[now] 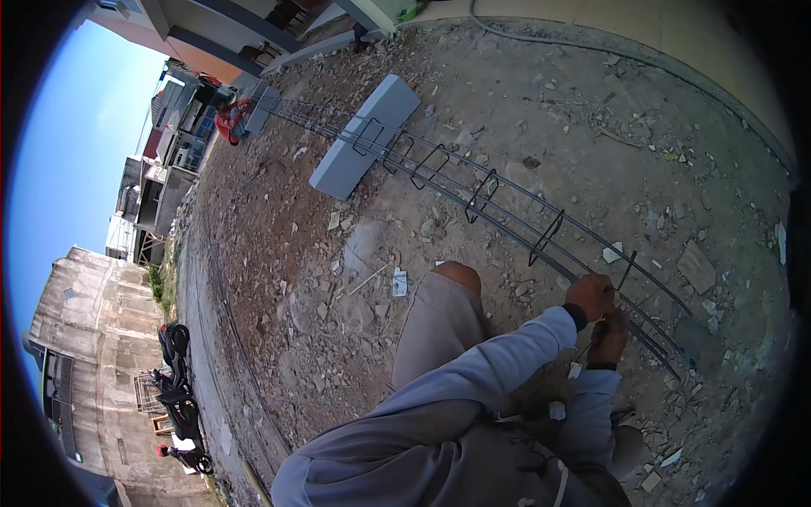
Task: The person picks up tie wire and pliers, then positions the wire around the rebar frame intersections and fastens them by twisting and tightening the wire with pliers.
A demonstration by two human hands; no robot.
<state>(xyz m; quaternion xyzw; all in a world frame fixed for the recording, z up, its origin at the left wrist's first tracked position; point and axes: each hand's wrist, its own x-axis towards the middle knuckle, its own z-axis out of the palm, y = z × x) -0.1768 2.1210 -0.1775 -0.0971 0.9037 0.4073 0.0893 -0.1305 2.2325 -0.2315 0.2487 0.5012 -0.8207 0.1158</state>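
A long cage of steel bars [507, 231] with square wire ties runs from the upper left to the lower right, resting across a pale grey block [365, 135]. Near its closer end, both hands meet at a tie around the bars. One hand [590, 296], with a dark cuff, has its fingers closed at the bars; what it grips is too small to make out. Just below it, the other hand [608, 336] is also closed, its fingers hidden against the first. Which hand is left or right is judged from the sleeves: my left hand is the upper one, my right hand the lower.
Rubble and broken tile [400, 281] lie on the dirt ground around my knee. Far off at the upper left, a person in red [226, 122] crouches by another block [263, 110]. A hose [583, 44] runs along the wall; motorcycles [179, 397] stand at the lower left.
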